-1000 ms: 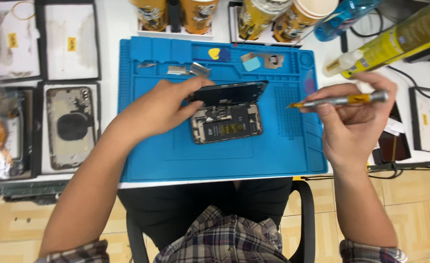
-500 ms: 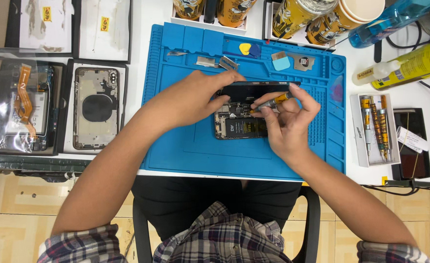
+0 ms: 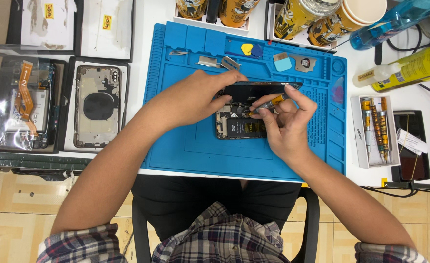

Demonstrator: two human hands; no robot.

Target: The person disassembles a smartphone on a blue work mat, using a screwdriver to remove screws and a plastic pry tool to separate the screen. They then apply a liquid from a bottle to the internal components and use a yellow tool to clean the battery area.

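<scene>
At the centre of a blue work mat (image 3: pixel 185 146), an opened smartphone (image 3: pixel 239 124) lies with its insides exposed; its dark screen panel (image 3: pixel 254 90) is tilted up along the 12 o'clock edge. The left hand (image 3: pixel 195 100) rests over the phone's 9 o'clock side, fingers curled against the raised screen and steadying it; the right hand (image 3: pixel 285 124) pinches a slim yellow-tipped screwdriver (image 3: pixel 268 104) between thumb and fingertips, closed firmly round the shaft, its tip touching the phone's interior (the exact contact point is too small to tell). At 9 o'clock, off the mat, sits a bare phone housing (image 3: pixel 97 107); at 3 o'clock, a white box of screwdrivers (image 3: pixel 373 129); at 1 o'clock, yellow bottles (image 3: pixel 302 17).
</scene>
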